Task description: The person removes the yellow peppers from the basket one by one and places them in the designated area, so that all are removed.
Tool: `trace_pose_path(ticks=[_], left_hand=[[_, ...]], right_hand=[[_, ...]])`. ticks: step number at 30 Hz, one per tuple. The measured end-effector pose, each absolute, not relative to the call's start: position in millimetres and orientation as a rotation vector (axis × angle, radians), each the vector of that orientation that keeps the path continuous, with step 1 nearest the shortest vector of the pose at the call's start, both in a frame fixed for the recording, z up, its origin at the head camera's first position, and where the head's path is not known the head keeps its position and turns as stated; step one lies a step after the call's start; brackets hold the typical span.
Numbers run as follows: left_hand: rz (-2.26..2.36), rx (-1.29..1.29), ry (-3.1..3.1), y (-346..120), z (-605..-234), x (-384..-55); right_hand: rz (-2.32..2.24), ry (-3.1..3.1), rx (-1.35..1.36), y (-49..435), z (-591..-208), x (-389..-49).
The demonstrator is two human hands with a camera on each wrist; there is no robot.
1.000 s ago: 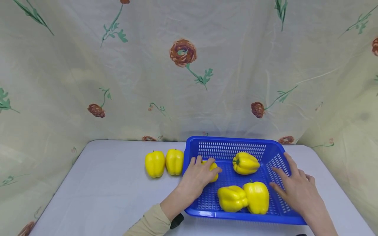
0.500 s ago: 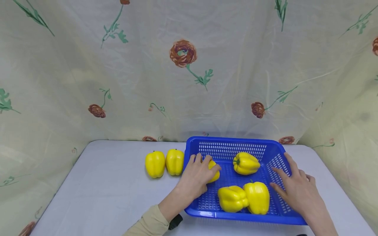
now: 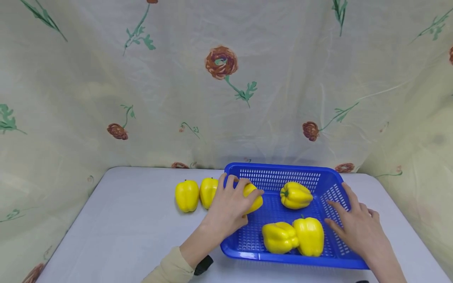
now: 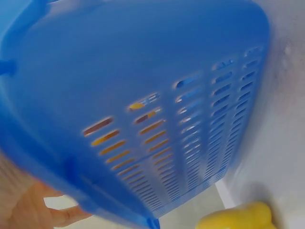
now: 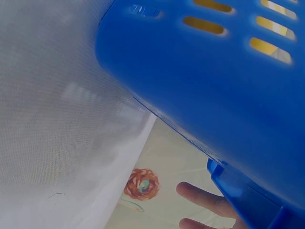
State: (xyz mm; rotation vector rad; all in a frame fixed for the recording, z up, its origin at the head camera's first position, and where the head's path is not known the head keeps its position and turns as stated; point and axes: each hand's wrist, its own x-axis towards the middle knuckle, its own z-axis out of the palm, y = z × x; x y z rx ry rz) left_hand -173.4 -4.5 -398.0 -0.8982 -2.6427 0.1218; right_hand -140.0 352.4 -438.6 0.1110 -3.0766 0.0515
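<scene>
Head view: left hand in holding grip round yellow bell pepper, at left end of blue plastic basket. Right hand, grip wide, fingers spread astride basket's right rim. Three more peppers inside basket. Two peppers on worktop, beside basket's left wall, one partly behind left hand.

Peppers uniformly yellow, one showing a dark green stem; basket solid blue, its walls patterned with regular rows of slots. Table plain pale lavender-white; curtain greyish cream, printed with scattered rust-brown flowers and green leaves. Sleeve plain beige, the small object just beside it black.
</scene>
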Motion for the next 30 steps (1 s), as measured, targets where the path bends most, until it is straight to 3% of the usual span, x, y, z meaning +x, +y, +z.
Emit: trace_pose_path(ticks=[15, 30], left_hand=[[0.085, -0.784, -2.607, -23.1, -371.0, -162.8], [-0.026, -0.576, -2.552, -65.4, -368.1, -166.1]], right_hand=[[0.044, -3.077, 0.113, 351.9, -438.0, -139.9], [0.055, -3.088, 0.115, 351.4, -435.9, -140.0]])
